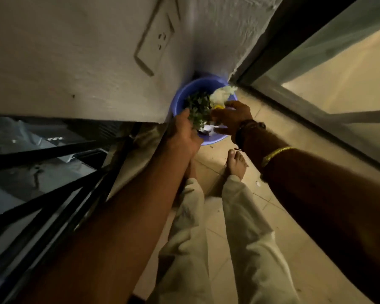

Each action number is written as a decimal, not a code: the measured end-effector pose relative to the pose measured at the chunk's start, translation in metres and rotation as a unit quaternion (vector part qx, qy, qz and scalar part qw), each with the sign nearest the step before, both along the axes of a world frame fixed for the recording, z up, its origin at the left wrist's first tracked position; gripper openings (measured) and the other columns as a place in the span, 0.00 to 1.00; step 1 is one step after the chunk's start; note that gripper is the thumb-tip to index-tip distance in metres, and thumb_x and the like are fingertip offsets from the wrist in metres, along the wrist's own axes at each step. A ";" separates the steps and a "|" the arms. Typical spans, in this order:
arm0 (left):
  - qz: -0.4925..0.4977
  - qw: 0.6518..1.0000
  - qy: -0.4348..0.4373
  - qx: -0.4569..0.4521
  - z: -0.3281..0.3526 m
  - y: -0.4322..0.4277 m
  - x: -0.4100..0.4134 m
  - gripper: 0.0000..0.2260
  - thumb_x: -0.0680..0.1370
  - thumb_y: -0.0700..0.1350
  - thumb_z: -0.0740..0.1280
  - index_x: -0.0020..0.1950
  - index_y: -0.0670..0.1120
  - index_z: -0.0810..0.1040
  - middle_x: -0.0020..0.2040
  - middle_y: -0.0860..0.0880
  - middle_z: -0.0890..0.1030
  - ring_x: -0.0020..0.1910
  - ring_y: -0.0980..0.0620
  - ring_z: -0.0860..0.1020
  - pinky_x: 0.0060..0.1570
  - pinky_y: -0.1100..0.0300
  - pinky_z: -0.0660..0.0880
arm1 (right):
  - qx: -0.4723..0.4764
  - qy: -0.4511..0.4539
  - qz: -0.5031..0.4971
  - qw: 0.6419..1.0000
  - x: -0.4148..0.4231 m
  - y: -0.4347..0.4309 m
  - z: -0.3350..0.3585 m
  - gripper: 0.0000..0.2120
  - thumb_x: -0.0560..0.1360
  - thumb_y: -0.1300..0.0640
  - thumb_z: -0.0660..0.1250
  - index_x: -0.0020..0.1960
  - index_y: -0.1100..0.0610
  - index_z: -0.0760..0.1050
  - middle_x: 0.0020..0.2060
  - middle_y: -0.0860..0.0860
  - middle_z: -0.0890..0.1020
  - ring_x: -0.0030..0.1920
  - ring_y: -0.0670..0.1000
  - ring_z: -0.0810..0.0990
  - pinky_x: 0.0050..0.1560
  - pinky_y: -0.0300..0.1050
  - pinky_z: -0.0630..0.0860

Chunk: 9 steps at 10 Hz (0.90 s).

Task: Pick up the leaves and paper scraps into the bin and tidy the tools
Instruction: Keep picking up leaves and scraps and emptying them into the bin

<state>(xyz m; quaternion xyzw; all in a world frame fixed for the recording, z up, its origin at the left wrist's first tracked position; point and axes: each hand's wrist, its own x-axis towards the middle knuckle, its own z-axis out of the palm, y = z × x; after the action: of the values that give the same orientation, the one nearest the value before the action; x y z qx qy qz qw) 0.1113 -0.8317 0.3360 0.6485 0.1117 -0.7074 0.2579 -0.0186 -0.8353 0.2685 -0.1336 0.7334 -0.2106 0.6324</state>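
A blue round bin (190,89) stands on the tiled floor in the corner by the white wall. Both hands reach over it. My left hand (183,133) grips a bunch of green leaves (199,109) above the bin's left side. My right hand (233,116) holds crumpled white paper scraps (222,94) over the bin's right rim, with a bit of yellow scrap (218,107) under the fingers. More white paper (208,129) lies inside the bin near its front edge.
A white wall with a socket plate (156,43) rises on the left. A black metal railing (53,194) runs along the left. A glass sliding door frame (294,99) borders the right. My bare feet (236,163) stand on the beige tiles just before the bin.
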 end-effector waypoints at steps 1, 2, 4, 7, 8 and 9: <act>-0.017 1.000 0.003 -0.023 0.001 -0.009 0.000 0.21 0.85 0.50 0.55 0.76 0.43 0.66 0.73 0.42 0.71 0.72 0.42 0.69 0.61 0.47 0.66 | -0.008 0.017 -0.035 0.999 -0.005 -0.005 0.007 0.27 0.70 0.60 0.75 0.68 0.57 0.73 0.54 0.55 0.79 0.51 0.56 0.82 0.48 0.53 0.84; -0.052 0.998 -0.008 -0.032 0.033 -0.007 0.000 0.21 0.85 0.49 0.55 0.75 0.42 0.67 0.74 0.43 0.70 0.74 0.44 0.68 0.66 0.50 0.66 | -0.030 0.031 -0.072 0.996 -0.012 -0.002 0.042 0.16 0.71 0.62 0.72 0.58 0.55 0.78 0.52 0.56 0.82 0.52 0.58 0.84 0.50 0.56 0.84; -0.142 0.984 -0.076 -0.078 0.157 0.002 -0.016 0.10 0.83 0.43 0.61 0.58 0.40 0.78 0.48 0.45 0.83 0.49 0.48 0.82 0.42 0.59 0.78 | -0.069 -0.004 -0.154 0.986 -0.035 0.028 0.177 0.05 0.74 0.66 0.71 0.48 0.59 0.81 0.43 0.62 0.82 0.43 0.60 0.81 0.48 0.63 0.82; -0.347 0.896 -0.130 -0.245 0.302 0.048 -0.048 0.12 0.82 0.37 0.60 0.39 0.44 0.76 0.31 0.46 0.76 0.23 0.54 0.73 0.23 0.64 0.68 | -0.113 -0.039 -0.273 0.954 -0.070 0.107 0.346 0.06 0.79 0.66 0.65 0.53 0.57 0.77 0.43 0.54 0.80 0.39 0.53 0.78 0.42 0.50 0.79; -0.393 0.860 -0.136 -0.297 0.324 0.061 -0.060 0.08 0.81 0.38 0.61 0.46 0.45 0.79 0.37 0.46 0.79 0.30 0.52 0.75 0.27 0.63 0.71 | -0.132 -0.029 -0.288 0.948 -0.079 0.138 0.376 0.08 0.79 0.64 0.66 0.58 0.59 0.77 0.45 0.54 0.80 0.42 0.52 0.78 0.46 0.51 0.80; -0.449 0.818 -0.105 -0.344 0.334 0.072 -0.068 0.07 0.81 0.39 0.62 0.49 0.45 0.80 0.39 0.47 0.80 0.33 0.53 0.77 0.30 0.62 0.73 | -0.152 -0.002 -0.346 0.926 -0.081 0.173 0.391 0.09 0.78 0.64 0.67 0.58 0.60 0.77 0.45 0.55 0.80 0.40 0.52 0.78 0.46 0.51 0.80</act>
<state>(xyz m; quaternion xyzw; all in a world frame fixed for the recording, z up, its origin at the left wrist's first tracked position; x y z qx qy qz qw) 0.0431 -0.7595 0.6703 0.5659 -0.4706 -0.6648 0.1278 -0.0996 -0.6619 0.6598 0.0340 0.6923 -0.5252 0.4938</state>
